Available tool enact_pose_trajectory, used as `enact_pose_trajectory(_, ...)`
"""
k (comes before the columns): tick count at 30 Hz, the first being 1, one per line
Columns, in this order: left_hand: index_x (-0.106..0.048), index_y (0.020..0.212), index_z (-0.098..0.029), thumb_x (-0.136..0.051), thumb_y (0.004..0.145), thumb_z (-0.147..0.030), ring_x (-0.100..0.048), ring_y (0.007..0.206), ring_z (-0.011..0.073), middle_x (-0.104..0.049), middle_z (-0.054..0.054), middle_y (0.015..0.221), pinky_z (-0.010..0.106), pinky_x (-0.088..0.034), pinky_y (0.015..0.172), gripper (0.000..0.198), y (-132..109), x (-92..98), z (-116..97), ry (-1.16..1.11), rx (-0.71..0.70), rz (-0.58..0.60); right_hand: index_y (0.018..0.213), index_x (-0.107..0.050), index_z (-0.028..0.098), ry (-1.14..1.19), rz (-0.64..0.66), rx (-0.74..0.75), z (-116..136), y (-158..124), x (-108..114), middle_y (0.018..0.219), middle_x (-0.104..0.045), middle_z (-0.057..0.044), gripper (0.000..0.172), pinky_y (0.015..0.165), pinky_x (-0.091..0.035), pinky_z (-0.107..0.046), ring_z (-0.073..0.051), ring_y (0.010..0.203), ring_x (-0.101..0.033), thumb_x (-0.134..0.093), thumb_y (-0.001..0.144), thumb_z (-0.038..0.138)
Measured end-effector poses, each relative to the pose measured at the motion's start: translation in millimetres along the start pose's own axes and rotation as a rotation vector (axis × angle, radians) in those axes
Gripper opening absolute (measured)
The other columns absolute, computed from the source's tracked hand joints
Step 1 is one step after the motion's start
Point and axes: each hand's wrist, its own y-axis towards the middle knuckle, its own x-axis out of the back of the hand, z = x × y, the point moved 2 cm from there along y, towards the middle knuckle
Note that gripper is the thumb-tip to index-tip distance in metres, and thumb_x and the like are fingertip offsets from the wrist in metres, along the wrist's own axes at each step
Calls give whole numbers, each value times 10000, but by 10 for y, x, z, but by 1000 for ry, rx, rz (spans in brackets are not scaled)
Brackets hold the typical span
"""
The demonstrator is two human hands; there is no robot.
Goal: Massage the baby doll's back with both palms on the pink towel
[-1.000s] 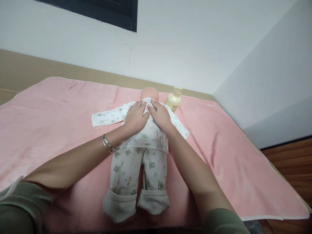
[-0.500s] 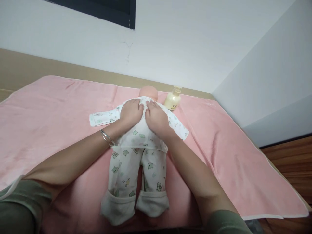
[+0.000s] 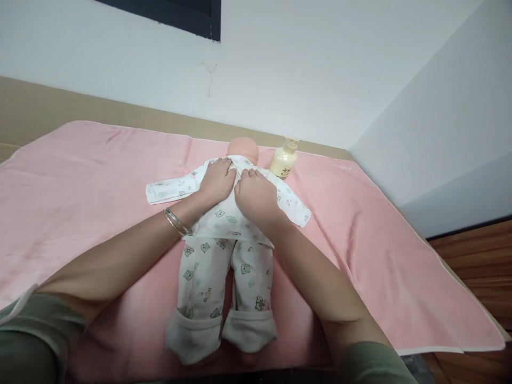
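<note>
A baby doll (image 3: 242, 148) lies stretched out with its head away from me, dressed in a white top (image 3: 228, 217) and matching trousers (image 3: 206, 277) printed with small green animals. My left hand (image 3: 218, 181) rests on the upper part of the top near the collar, fingers laid over the cloth. Beside it, my right hand (image 3: 258, 194) has its fingers curled in on the top at the neckline, where the fabric is raised in a small fold. Both sleeves spread out to the sides. The trouser cuffs are turned up, and my fingertips are partly hidden.
A pale yellow pump bottle (image 3: 284, 159) stands right of the doll's head. Under everything spreads a pink blanket (image 3: 372, 234) with some creases. A white wall (image 3: 300, 74) rises behind, and brown wood (image 3: 476, 261) shows at the right.
My right hand has curled more at the neckline, and the cloth there has bunched into a fold. My left fingers have shifted slightly over the collar. The view has tilted a little.
</note>
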Motion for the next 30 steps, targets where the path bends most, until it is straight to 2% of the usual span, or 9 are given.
enact_pose_trajectory(4,-661,1079,-122,-310,946,-192,-566,1254,349,-664,199,1234,556,-434,1162,382,-148,-39,-125,126,-93,-31,1252,-629,95,211,-58,-65,-265,217,-78,1350,-653,-168,409,1161,-458,-410,-287,1284,-584,-341,995,232)
enact_pose_trajectory(7,-678,1062,-142,-324,949,-180,-546,1311,340,-665,176,1260,548,-432,1182,373,-218,-53,-192,120,-158,-18,1233,-622,74,217,-114,-90,-366,295,-138,1320,-658,-174,426,1180,-431,-441,-299,1284,-568,-308,990,227)
enact_pose_trajectory(12,-673,1116,-143,-362,936,-214,-565,1320,310,-656,148,1354,489,-425,1213,366,-122,50,-127,-20,-32,53,1150,-662,90,81,-110,-47,-148,95,-105,1208,-699,-191,398,1118,-476,-441,-307,1203,-623,-317,1007,227)
enact_pose_trajectory(15,-670,1044,-149,-358,949,-276,-617,1211,312,-690,151,1256,466,-483,1130,351,-47,97,-68,-19,37,71,1059,-694,97,-10,-93,-18,-30,-4,-58,1141,-712,-208,369,1100,-481,-445,-318,1162,-638,-346,995,200)
enact_pose_trajectory(19,-668,1017,-114,-335,942,-259,-628,1175,319,-693,191,1216,454,-499,1079,371,-63,133,-124,116,14,67,1115,-677,111,124,-68,-39,-144,108,-52,1202,-704,-188,372,1097,-488,-438,-306,1190,-622,-341,998,221)
enact_pose_trajectory(22,-679,953,-112,-377,919,-262,-675,1037,323,-724,193,1088,431,-541,931,339,-145,178,-232,209,66,138,1238,-612,83,215,-53,-28,-304,263,-71,1309,-662,-189,407,1132,-464,-449,-309,1264,-577,-340,1008,280)
enact_pose_trajectory(24,-678,923,-125,-405,907,-269,-689,969,311,-733,178,1039,402,-543,838,309,-184,205,-278,211,93,174,1243,-602,71,202,-42,-15,-349,307,-72,1316,-656,-197,410,1156,-436,-466,-315,1279,-562,-344,1012,291)
enact_pose_trajectory(26,-675,920,-136,-399,912,-268,-692,987,298,-738,165,1070,385,-537,834,306,-178,214,-271,177,69,168,1246,-608,64,169,-34,-17,-319,278,-60,1317,-658,-204,422,1161,-427,-466,-316,1282,-564,-331,1026,294)
enact_pose_trajectory(30,-686,923,-134,-334,932,-236,-687,1028,286,-744,160,1092,386,-532,924,367,-51,168,-116,148,22,151,1197,-650,51,71,-31,-43,-130,95,-33,1254,-681,-226,438,1139,-451,-442,-318,1245,-601,-317,1043,290)
